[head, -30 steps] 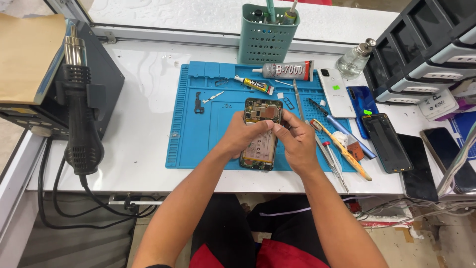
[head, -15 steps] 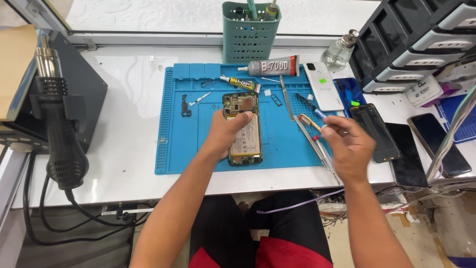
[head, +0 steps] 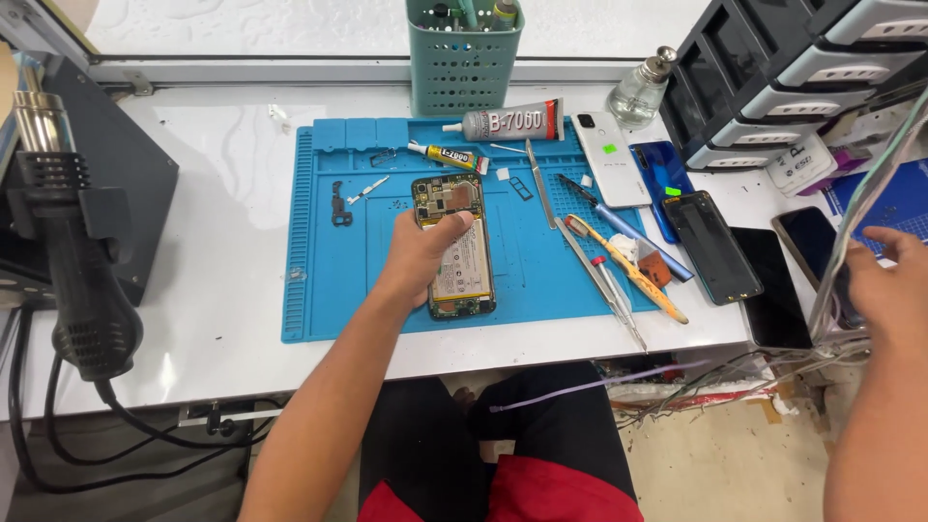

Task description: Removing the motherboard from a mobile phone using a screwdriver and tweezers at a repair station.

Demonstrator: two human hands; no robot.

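Opened phone [head: 456, 246], its back cover off and its circuit board and battery bare, lies upright on the blue work mat [head: 319, 251] near the mat's middle. The left hand [head: 420, 256] rests on its left edge, thumb curled across the board and fingers closed against the side, pinning it to the mat. The right hand [head: 894, 280] hovers far off at the bench's right end, beside a bundle of cables [head: 851, 222]; its fingers are loosely spread and grip nothing that can be made out.

Just right of the phone lie tweezers [head: 604, 285] and an orange-handled tool [head: 628, 271]; above it, a grey glue tube [head: 512, 121] and a small yellow tube [head: 447, 155]. A teal perforated tool cup [head: 464, 68] behind the mat holds several tool handles, their tops cut off by the frame. Stacked grey drawers [head: 773, 87] stand at upper right, contents unseen.

Half a second earlier the right hand was near the tweezers at the mat's right edge; it has since swung out to the cables, while the left hand has stayed on the phone. A heat gun [head: 68, 251] hangs at far left, its cord running out of view.
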